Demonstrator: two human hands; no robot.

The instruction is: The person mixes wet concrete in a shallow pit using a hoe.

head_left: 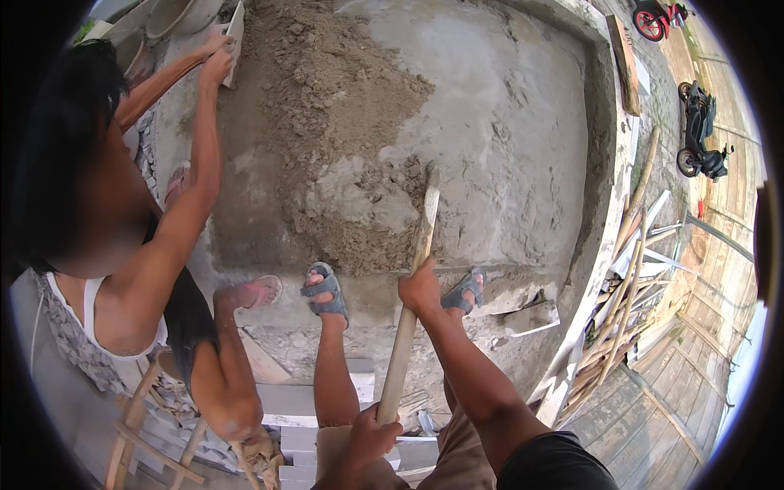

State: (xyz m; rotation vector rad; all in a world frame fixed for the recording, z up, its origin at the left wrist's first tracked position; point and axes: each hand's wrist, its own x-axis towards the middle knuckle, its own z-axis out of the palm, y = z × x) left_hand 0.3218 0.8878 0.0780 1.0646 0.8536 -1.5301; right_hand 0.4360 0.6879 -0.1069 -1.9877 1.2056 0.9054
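Note:
My left hand (371, 434) is wrapped round the lower end of a long wooden tool handle (405, 343). Farther up the same handle, my right hand (420, 287) grips it with closed fingers. The handle slants away from me, and its far end meets the wet grey mortar (498, 122); whatever head it carries is hidden there. A heap of damp brown sand mix (327, 90) lies left of and beyond the handle's tip, partly spread into the mortar. My sandalled feet (327, 292) stand at the near edge of the mix, either side of the handle.
At left, a crouching person (122, 302) holds a pale board-like piece (234, 45) by the sand. Buckets (175, 16) stand beyond. A raised concrete rim (600, 188) bounds the right side. Past it lie wooden poles (629, 302) and parked motorbikes (702, 131). Pale blocks (298, 400) are beneath me.

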